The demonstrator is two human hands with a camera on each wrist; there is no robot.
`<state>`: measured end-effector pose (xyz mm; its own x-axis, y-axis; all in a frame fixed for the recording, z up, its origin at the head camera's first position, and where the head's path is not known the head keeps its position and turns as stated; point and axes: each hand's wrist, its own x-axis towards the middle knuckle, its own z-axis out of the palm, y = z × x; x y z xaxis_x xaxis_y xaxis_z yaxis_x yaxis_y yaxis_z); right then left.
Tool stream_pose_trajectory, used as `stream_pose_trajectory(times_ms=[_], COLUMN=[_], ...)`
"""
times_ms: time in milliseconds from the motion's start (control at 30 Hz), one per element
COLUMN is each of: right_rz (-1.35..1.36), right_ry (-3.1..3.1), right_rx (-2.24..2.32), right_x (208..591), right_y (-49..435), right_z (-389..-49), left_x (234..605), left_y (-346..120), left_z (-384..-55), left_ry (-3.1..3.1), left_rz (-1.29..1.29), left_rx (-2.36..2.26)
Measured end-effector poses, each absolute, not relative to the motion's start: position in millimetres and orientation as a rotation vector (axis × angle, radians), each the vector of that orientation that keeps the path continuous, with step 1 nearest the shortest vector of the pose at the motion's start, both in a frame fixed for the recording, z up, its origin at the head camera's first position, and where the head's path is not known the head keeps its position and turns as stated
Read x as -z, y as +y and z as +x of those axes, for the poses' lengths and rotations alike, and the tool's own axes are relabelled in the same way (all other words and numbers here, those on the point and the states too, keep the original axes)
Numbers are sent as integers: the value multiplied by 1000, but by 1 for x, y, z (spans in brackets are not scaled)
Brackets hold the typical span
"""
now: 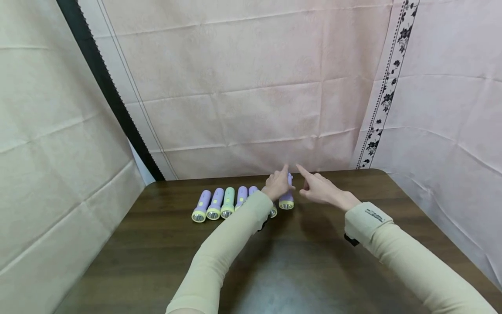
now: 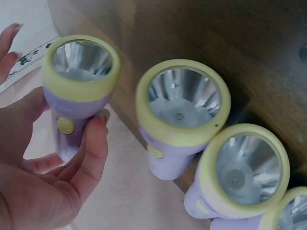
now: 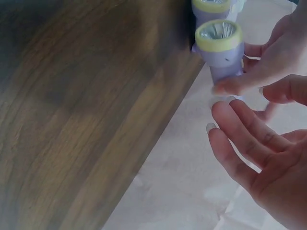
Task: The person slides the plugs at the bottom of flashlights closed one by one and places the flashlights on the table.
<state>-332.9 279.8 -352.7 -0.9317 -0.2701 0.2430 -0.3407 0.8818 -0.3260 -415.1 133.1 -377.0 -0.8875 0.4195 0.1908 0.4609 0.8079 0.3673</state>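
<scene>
A purple flashlight point(image 1: 286, 201) with a pale yellow rim stands at the right end of a row near the table's far edge. My left hand point(image 1: 277, 184) holds its body between thumb and fingers; the left wrist view shows fingertips point(image 2: 101, 117) against the barrel, below the lens and beside the yellow switch. To the right of that flashlight is my right hand point(image 1: 321, 189), holding nothing. Its fingers are loosely extended, close to the left hand in the right wrist view. My left hand and forearm partly cover the flashlights just left of the held one.
More purple flashlights point(image 1: 202, 206) and a green flashlight point(image 1: 228, 203) lie side by side to the left, lenses toward me. They rest on a dark wooden table point(image 1: 164, 253). Pale cloth point(image 1: 251, 87) hangs behind the table and at both sides.
</scene>
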Motion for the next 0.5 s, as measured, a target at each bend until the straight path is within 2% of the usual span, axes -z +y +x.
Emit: stream_pose_trajectory(times_ms=[500], right_rz=[469], right_ry=[-2858], right_rx=[-524], right_x=[353], right_y=[279], right_z=[-332], left_x=[403], left_y=[141], left_z=[-427], left_ry=[-2921], left_rz=[-589], left_rx=[253])
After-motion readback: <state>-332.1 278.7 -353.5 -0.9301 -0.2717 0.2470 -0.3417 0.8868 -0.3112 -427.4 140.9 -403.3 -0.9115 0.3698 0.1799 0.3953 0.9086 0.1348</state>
